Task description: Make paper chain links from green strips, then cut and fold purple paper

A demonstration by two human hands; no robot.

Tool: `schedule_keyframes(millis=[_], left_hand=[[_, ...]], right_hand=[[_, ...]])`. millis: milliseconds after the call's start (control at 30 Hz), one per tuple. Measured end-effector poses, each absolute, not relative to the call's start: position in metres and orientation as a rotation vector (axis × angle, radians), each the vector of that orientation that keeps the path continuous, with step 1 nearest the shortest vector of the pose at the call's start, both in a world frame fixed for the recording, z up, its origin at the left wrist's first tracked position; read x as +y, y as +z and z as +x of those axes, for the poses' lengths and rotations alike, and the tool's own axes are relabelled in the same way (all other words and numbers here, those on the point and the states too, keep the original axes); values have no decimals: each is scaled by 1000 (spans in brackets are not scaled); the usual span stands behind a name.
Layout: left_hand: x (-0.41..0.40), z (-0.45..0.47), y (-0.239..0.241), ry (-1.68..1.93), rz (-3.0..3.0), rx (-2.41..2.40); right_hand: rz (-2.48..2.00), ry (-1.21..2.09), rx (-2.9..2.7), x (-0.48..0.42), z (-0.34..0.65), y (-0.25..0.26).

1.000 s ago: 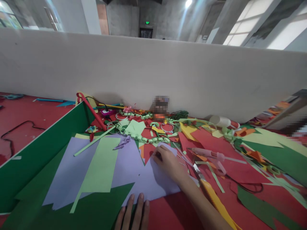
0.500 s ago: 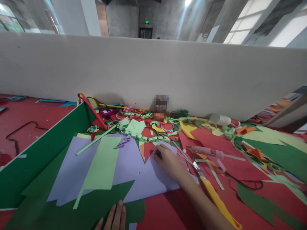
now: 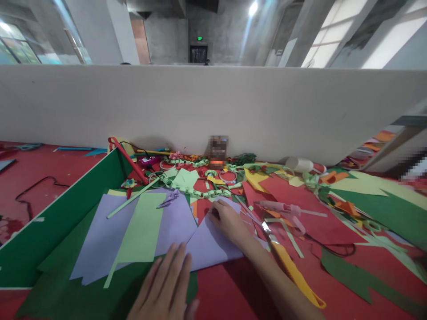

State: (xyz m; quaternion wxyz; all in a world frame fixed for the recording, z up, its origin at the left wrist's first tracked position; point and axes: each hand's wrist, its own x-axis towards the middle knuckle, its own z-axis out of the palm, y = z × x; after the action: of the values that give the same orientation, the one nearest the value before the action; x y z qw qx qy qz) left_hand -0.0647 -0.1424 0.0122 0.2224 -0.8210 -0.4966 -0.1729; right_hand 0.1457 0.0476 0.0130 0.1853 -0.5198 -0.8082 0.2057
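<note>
My right hand (image 3: 228, 222) rests on a purple sheet of paper (image 3: 213, 249), its fingers curled together at the sheet's upper edge. The exact pinch is partly hidden behind the knuckles. Close to the sheet's lower left side, my left hand (image 3: 167, 284) is spread flat above dark green paper (image 3: 113, 298), fingers stretched and holding nothing. Left of the hands lie another purple sheet (image 3: 96, 235) and a light green piece of paper (image 3: 143, 226) on top of it. A yellow-handled utility knife (image 3: 288, 266) lies just right of my right forearm.
A pink glue gun (image 3: 283, 208) with its cord lies on red paper to the right. Light green paper chains (image 3: 207, 193) cross the back. A white cup (image 3: 298, 164) lies on its side by the pale partition (image 3: 200, 106). A green board (image 3: 66, 222) stands at left.
My left hand has come up and forward from the bottom edge, nearer the purple sheet. My right hand stays at the sheet's upper edge. The view has tilted up slightly.
</note>
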Motion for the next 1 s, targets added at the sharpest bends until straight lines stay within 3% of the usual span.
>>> schedule_keyframes(millis=[200,600,1000], left_hand=[[-84,-16,-4,-377,-2436,-1545],[-95,-15,-38,-510,-2390,-1483],[-91,-12,-48,-589,-2297,-1445]], right_hand=[[-1451,560,-2258,46,146,13],[-1353,603,-2208,48,152,9],[-1305,382,-2462,14,162,15]])
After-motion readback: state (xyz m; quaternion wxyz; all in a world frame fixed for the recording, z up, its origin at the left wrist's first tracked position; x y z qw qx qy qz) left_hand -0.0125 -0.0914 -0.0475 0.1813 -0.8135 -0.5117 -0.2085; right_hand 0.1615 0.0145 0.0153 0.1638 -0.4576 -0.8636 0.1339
